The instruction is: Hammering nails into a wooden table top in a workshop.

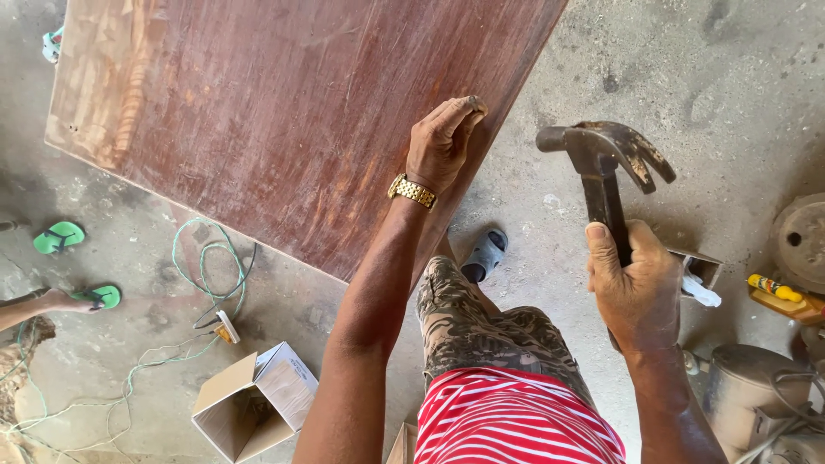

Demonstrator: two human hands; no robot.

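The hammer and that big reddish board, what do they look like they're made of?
The hammer in the right hand looks like dark, rust-dulled steel, head and shaft alike. The board under the left hand seems to be wood, probably plywood: reddish-brown stain, visible grain, a paler worn patch.

Grey, dusty concrete floor [730, 77] in bright daylight — an open cardboard box [253, 399] at seven o'clock, green cord [202, 266] looping beside it, green sandals [60, 236] at nine o'clock.
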